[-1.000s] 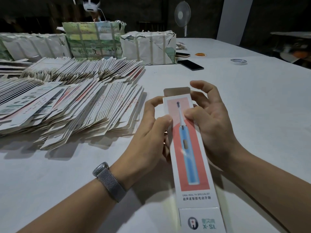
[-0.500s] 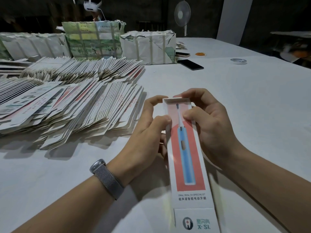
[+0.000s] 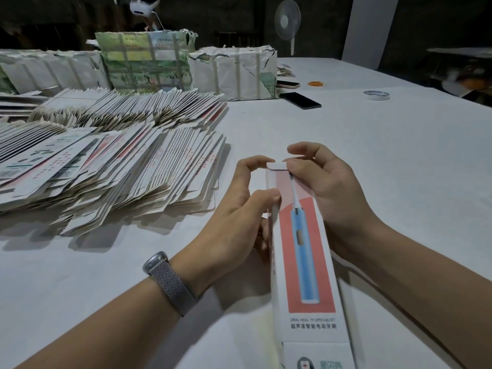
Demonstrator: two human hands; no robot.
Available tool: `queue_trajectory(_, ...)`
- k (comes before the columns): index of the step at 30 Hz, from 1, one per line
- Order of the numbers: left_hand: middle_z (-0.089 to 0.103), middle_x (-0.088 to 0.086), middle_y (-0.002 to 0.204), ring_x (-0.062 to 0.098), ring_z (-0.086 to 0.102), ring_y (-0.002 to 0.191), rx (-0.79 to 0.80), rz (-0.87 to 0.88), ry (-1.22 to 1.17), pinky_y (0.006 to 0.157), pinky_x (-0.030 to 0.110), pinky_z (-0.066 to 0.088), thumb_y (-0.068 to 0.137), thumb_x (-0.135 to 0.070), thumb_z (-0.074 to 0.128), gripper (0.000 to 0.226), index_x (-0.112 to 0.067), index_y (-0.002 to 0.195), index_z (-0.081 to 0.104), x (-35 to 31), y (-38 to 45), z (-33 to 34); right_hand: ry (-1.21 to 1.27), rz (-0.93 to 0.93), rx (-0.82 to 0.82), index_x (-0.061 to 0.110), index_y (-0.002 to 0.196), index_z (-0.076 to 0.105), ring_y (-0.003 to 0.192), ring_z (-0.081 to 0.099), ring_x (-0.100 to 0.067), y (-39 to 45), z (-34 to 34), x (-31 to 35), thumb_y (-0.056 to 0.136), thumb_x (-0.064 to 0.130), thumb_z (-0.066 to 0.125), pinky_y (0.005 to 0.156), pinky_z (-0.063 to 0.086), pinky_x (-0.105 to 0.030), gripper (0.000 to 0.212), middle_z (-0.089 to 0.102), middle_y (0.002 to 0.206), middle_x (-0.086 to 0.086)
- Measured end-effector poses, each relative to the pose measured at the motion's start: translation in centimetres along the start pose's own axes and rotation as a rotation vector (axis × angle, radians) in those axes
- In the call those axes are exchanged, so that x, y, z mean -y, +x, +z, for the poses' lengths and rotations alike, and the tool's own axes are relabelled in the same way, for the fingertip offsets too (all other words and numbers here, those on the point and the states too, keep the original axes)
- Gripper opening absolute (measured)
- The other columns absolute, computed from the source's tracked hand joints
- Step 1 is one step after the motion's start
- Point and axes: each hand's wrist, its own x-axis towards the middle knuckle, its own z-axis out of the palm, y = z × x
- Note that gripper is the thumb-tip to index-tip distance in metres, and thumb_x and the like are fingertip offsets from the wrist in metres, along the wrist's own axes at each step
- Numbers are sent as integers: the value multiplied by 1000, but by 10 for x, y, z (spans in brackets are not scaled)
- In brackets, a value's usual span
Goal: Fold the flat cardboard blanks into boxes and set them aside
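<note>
A long white box point(image 3: 306, 265) printed with a blue toothbrush on a pink panel lies lengthwise in front of me, held off the white table point(image 3: 372, 161). My left hand point(image 3: 239, 209) grips its left side near the far end, thumb on the top face. My right hand point(image 3: 327, 193) holds the right side, and its fingers curl over the far end flap point(image 3: 277, 165). That white flap is folded down across the far end. A large heap of flat blanks point(image 3: 111, 166) lies to the left.
Paper-wrapped bundles point(image 3: 234, 73) stand at the back behind the blanks. A black phone point(image 3: 300, 100), a tape roll point(image 3: 376, 95) and a small orange thing point(image 3: 316, 83) lie further back on the table. A fan point(image 3: 287, 22) stands beyond the far edge.
The far end flap stood up brown and open a second ago; my right fingers have folded it down over the box end. The box has shifted slightly toward me.
</note>
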Motion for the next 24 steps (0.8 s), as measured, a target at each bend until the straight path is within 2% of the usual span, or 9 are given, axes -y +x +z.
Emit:
queue_trajectory(4, 63, 4, 64, 28, 61, 59, -16, -6, 60, 51, 31, 52, 88, -33, 47, 27, -50, 108, 49, 1, -1, 0, -70, 80, 75, 7, 95, 66, 66, 61, -24, 2, 1, 0, 101, 23, 50, 69, 53, -38, 24, 63, 77, -8)
queue_trajectory(9, 62, 5, 64, 26, 61, 57, 0, -7, 77, 47, 27, 49, 88, -33, 47, 29, -50, 111, 49, 0, -2, 1, -140, 39, 45, 9, 86, 65, 61, 59, -18, 3, 0, 2, 103, 18, 48, 59, 52, -28, 25, 61, 70, -3)
queue_trajectory(13, 64, 1, 67, 22, 65, 61, -2, 18, 104, 52, 24, 52, 89, -30, 46, 29, -52, 109, 50, -1, -1, 0, -122, 44, 31, 9, 80, 62, 60, 57, -19, 0, 1, 1, 100, 18, 52, 59, 50, -31, 25, 59, 68, -4)
queue_trajectory(16, 65, 0, 68, 24, 65, 61, 21, 16, 82, 52, 28, 54, 88, -27, 47, 31, -51, 106, 52, -2, 0, 1, -65, 81, 34, 10, 72, 57, 55, 54, -22, -1, 1, 2, 95, 18, 59, 56, 48, -32, 24, 55, 64, -7)
queue_trajectory(19, 63, 3, 69, 27, 63, 63, 21, 12, 90, 54, 32, 54, 87, -28, 47, 31, -51, 108, 51, -2, 0, 1, -90, 80, 27, 10, 72, 58, 56, 54, -23, 0, 0, 2, 95, 17, 60, 59, 48, -34, 24, 56, 64, -8)
queue_trajectory(24, 69, 2, 72, 17, 67, 60, 49, 16, 97, 52, 21, 51, 91, -26, 45, 30, -48, 113, 49, -2, -2, 1, -122, 38, 0, 4, 70, 57, 58, 55, -25, 1, -1, 2, 95, 17, 60, 58, 50, -33, 28, 56, 69, -18)
